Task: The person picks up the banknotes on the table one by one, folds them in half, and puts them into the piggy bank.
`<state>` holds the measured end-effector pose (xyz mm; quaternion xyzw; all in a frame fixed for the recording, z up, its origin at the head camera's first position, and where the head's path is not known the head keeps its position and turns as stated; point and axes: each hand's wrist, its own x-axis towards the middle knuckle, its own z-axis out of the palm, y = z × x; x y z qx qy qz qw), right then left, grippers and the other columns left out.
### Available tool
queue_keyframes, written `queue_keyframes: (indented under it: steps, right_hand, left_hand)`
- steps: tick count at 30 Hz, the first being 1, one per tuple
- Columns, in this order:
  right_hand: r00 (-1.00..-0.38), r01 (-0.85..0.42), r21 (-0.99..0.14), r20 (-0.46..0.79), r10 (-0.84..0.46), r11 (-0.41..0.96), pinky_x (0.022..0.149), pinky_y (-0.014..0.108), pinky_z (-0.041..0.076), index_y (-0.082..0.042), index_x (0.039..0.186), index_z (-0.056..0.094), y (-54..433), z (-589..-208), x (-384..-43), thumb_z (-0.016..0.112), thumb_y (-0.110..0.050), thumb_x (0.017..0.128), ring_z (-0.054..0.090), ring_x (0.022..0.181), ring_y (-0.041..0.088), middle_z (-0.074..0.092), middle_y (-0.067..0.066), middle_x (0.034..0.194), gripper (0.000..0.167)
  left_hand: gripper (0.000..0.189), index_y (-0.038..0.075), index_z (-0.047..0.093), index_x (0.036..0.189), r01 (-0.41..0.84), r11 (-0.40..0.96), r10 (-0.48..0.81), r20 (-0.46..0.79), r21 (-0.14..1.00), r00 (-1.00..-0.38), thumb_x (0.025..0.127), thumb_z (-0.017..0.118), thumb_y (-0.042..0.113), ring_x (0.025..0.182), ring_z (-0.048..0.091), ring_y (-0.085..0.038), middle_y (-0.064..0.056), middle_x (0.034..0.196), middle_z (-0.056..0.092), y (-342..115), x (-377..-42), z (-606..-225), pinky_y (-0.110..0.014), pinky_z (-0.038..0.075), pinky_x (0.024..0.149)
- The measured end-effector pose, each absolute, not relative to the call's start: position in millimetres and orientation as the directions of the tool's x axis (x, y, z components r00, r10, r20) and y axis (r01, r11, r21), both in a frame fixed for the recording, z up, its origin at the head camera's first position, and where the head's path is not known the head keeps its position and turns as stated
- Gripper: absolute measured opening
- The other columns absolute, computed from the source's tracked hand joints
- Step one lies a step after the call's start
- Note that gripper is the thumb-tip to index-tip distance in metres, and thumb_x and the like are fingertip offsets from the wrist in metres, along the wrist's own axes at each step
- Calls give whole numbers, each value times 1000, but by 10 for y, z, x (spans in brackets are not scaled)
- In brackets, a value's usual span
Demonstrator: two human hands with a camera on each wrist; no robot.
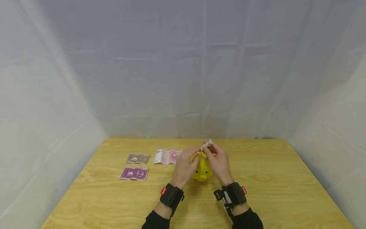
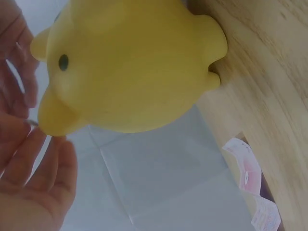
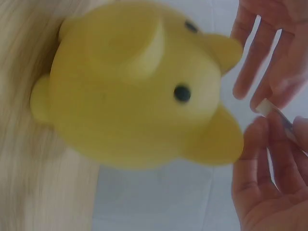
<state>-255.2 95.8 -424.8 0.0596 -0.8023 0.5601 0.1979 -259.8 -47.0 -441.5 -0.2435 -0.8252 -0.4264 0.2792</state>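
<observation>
A yellow piggy bank point(image 1: 201, 170) stands on the table, its snout and two dark eyes towards me. Just above its head, my right hand point(image 1: 219, 162) pinches a small folded banknote point(image 1: 207, 144) between thumb and fingers. The end of the folded note point(image 3: 264, 107) also shows in the right wrist view. My left hand point(image 1: 184, 167) is beside the piggy bank's ear, fingers extended, fingertips right at the near end of the note. The top of the piggy bank is partly hidden behind the hands.
To the left lie a brown banknote point(image 1: 137, 158) and a purple banknote point(image 1: 133, 173). A creased pink banknote point(image 1: 166, 156) lies behind my left hand, partly covered by it. White sheeting point(image 1: 183, 79) surrounds the wooden table point(image 1: 271, 184) at back and sides.
</observation>
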Motion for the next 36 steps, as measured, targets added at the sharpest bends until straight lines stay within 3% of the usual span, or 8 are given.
queue_keyframes:
  steps: [4,8,14,22,29,36]
  right_hand:
    - [-903,-331,-841,414,115,428,77,40,59,-13,121,69,984,-4280,-2578,63,-21,97,71,92,23,75,9,102,26]
    - [-895,-346,-814,436,97,466,77,42,59,-10,118,69,993,-4317,-2603,65,-17,95,72,91,25,75,11,101,24]
    - [-890,-341,-776,449,84,530,74,40,60,-9,114,71,977,-4379,-2628,68,-17,93,73,88,26,75,11,101,23]
    - [-905,-294,-768,414,91,569,70,37,59,-14,114,72,962,-4389,-2606,69,-26,92,72,89,24,76,7,99,25]
    - [-892,-316,-737,445,77,597,59,30,54,-14,111,74,969,-4381,-2612,70,-26,92,71,84,25,76,8,91,23]
    - [-901,-302,-727,430,66,616,57,27,51,-14,105,75,960,-4402,-2594,70,-28,91,71,83,24,76,8,90,20]
  left_hand:
    - [34,3,66,126,614,526,239,590,588,-771,93,59,0,118,63,-26,-12,126,67,-487,-2594,-4445,-39,50,101]
    - [38,3,61,131,597,564,297,534,570,-792,93,58,1,123,59,-29,-13,131,64,-496,-2590,-4465,-42,47,105]
    - [35,4,62,129,592,599,336,502,539,-797,94,59,7,121,59,-29,-13,128,65,-490,-2593,-4479,-43,48,104]
    - [37,3,61,131,573,622,363,451,535,-815,95,58,11,128,53,-33,-16,135,60,-498,-2595,-4488,-46,43,109]
    - [40,0,59,132,565,638,367,438,523,-820,95,59,13,129,52,-34,-19,138,57,-498,-2603,-4483,-47,42,109]
    - [41,0,58,133,548,652,367,414,525,-833,95,60,16,131,50,-33,-18,140,54,-508,-2577,-4510,-47,41,110]
